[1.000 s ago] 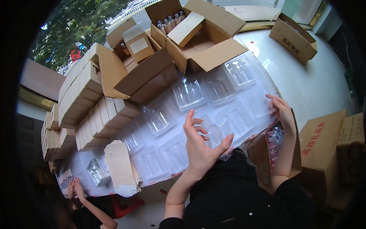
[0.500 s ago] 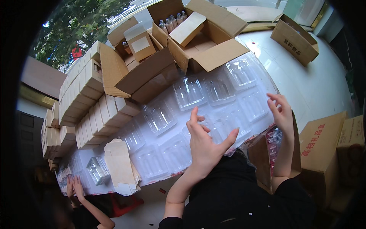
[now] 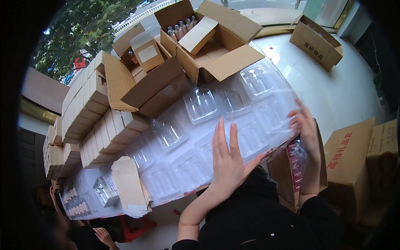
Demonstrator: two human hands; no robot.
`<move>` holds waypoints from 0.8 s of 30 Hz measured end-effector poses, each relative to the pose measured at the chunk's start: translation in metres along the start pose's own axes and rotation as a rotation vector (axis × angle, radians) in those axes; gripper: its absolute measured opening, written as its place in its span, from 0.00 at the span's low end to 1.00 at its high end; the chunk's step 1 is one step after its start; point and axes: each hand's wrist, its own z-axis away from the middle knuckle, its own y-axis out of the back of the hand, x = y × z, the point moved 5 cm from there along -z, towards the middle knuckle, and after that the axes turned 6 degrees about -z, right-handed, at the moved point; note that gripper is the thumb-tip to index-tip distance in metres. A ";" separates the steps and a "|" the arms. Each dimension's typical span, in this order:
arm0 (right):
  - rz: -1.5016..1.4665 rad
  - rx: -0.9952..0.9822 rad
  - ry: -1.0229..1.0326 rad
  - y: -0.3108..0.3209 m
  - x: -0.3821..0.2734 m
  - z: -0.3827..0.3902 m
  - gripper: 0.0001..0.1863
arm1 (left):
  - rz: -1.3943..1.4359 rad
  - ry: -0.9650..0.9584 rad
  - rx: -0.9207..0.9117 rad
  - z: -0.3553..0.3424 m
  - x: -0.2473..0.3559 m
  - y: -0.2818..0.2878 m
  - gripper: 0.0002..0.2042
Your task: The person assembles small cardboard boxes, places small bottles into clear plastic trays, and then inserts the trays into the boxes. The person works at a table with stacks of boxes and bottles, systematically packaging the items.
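Note:
Several clear moulded plastic trays [image 3: 201, 107] lie in rows on the white-covered table [image 3: 189, 135]. My left hand [image 3: 229, 162] is over the front edge with fingers stretched out and slightly apart, palm down, holding nothing, between two front-row trays [image 3: 252, 137]. At the table's right end, my right hand [image 3: 304, 125] is motion-blurred beside a tray [image 3: 270, 111], its fingertips toward it; whether it grips anything is unclear. A pile of flat cream cartons [image 3: 127, 177] lies left of the trays.
Open cardboard boxes [image 3: 223, 66] with small bottles stand along the back. Cream boxes [image 3: 83, 108] are stacked at left. More cardboard boxes [image 3: 346, 158] stand on the floor at right. A co-worker's hand [image 3: 104, 235] is below the table's left end, near grouped small bottles [image 3: 77, 206].
My left hand's curled fingers have straightened; the tray under them now lies in the row. My right hand moves, blurred. The co-worker's hands have left the tabletop, one dropping below it.

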 end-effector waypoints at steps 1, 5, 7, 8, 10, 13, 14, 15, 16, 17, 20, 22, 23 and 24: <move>0.046 0.096 0.028 0.026 0.014 -0.016 0.27 | -0.132 -0.040 -0.005 0.009 -0.002 0.002 0.45; 0.174 0.235 0.043 0.098 0.054 -0.060 0.25 | -0.522 -0.060 -0.057 0.036 -0.014 0.003 0.36; 0.275 0.174 0.054 0.112 0.073 -0.077 0.21 | -0.588 -0.013 -0.088 0.044 -0.025 0.001 0.33; 0.370 0.161 0.075 0.113 0.078 -0.080 0.21 | -0.621 0.011 -0.103 0.048 -0.031 -0.001 0.32; 0.561 0.135 0.114 0.102 0.077 -0.083 0.21 | -0.588 -0.015 -0.126 0.049 -0.042 -0.005 0.32; 0.607 0.024 0.084 0.073 0.063 -0.076 0.21 | -0.597 -0.078 -0.133 0.046 -0.054 -0.007 0.32; 0.605 0.010 0.072 0.070 0.063 -0.075 0.22 | -0.609 -0.104 -0.131 0.045 -0.056 -0.006 0.32; 0.604 0.000 0.058 0.069 0.063 -0.075 0.23 | -0.622 -0.111 -0.130 0.043 -0.059 -0.005 0.32; 0.603 -0.010 0.044 0.066 0.063 -0.074 0.23 | -0.636 -0.117 -0.129 0.041 -0.062 -0.004 0.32; 0.606 0.008 0.041 0.066 0.062 -0.073 0.23 | -0.649 -0.123 -0.129 0.041 -0.064 -0.002 0.32; 0.652 0.077 0.042 0.066 0.059 -0.073 0.24 | -0.587 -0.110 -0.122 0.040 -0.067 0.007 0.31; 0.737 0.142 0.058 0.076 0.062 -0.078 0.26 | -0.530 -0.049 -0.074 0.040 -0.069 0.018 0.33; 0.739 0.145 0.042 0.079 0.064 -0.081 0.27 | -0.501 -0.019 -0.049 0.040 -0.070 0.024 0.34; 0.741 0.149 0.025 0.079 0.060 -0.083 0.27 | -0.533 0.045 -0.031 0.039 -0.074 0.030 0.36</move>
